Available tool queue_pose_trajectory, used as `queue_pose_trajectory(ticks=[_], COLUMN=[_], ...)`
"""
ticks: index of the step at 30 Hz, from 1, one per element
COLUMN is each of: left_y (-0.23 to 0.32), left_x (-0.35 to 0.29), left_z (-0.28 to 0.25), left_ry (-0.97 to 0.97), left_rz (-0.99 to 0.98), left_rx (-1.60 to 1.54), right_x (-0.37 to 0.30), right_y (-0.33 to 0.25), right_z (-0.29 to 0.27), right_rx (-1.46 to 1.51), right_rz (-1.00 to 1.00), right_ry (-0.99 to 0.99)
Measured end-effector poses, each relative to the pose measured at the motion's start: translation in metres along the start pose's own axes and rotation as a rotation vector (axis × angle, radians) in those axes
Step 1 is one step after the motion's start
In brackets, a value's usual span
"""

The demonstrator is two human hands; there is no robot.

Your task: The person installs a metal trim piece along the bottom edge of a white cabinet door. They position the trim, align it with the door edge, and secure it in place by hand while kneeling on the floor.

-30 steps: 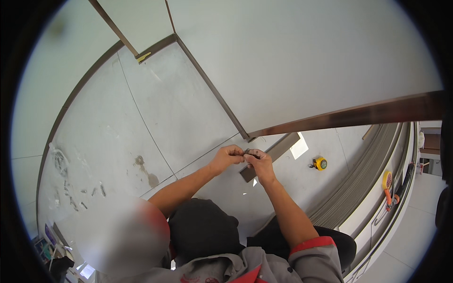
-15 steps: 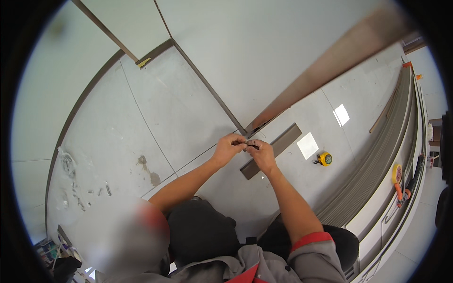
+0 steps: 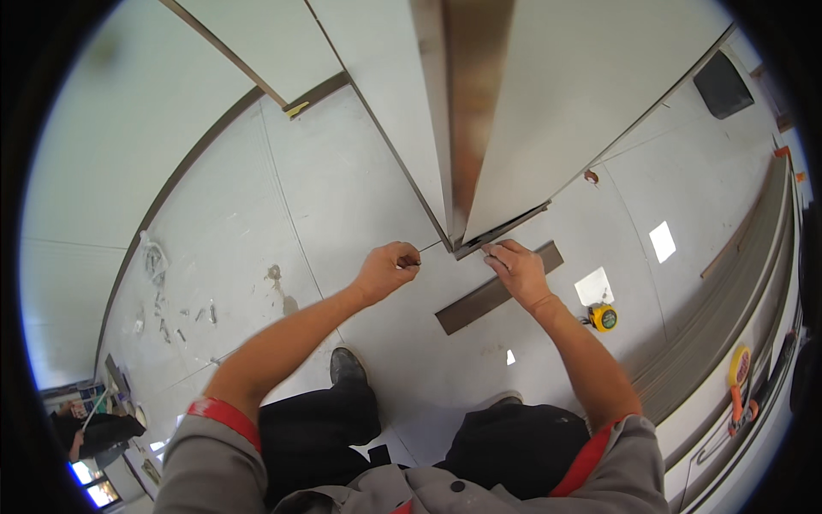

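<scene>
I'm running this headcam feed from far off, and way over on the left some clear plastic scraps (image 3: 154,261) are lying on the pale floor (image 3: 428,377). Next along, the left hand (image 3: 391,267) is hovering over the floor, fingers curled in, well apart from the right one. Then there's the dark strip (image 3: 505,229), which is running along the foot of the white wall panel (image 3: 565,94), and a loose brown board (image 3: 469,310) is lying flat on the floor just below it. The right hand (image 3: 518,267) is hovering above that board, thumb and fingertips drawn together right by the strip's lower edge. The fingertips are coming through tiny, so I honestly can't tell whether either hand is grasping something.

For working at that strip, I'm thinking a light pinch is beating a hard squeeze, with the right wrist kept steady and the left hand coming in close for support. I'd be watching that no knuckle is knocking the board, too. Further right, a yellow tape measure (image 3: 604,318) is sitting near the board, and long grey-brown strips (image 3: 711,317) are lying stacked.
</scene>
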State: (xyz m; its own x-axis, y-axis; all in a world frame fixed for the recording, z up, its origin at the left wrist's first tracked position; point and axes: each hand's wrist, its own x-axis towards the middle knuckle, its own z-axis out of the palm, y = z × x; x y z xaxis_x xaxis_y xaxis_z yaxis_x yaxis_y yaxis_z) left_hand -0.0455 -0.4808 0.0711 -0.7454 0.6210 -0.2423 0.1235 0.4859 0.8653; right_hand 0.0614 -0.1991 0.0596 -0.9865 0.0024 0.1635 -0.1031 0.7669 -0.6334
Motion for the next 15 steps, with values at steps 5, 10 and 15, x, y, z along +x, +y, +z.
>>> queue_pose_trajectory(ticks=[5, 10, 15], left_y=[-0.032, -0.036, -0.042], left_x=[-0.005, 0.006, 0.018], left_z=[0.064, 0.103, 0.122], left_ry=[0.307, 0.416, 0.485], left_rz=[-0.157, -0.316, -0.246], left_rx=[-0.123, -0.340, -0.418], right_x=[0.009, 0.008, 0.008], right_y=[0.009, 0.032, 0.038], right_z=[0.021, 0.027, 0.039], right_rx=[-0.033, -0.102, -0.087], right_rz=[-0.110, -0.113, -0.125], right_ry=[0.140, 0.107, 0.139])
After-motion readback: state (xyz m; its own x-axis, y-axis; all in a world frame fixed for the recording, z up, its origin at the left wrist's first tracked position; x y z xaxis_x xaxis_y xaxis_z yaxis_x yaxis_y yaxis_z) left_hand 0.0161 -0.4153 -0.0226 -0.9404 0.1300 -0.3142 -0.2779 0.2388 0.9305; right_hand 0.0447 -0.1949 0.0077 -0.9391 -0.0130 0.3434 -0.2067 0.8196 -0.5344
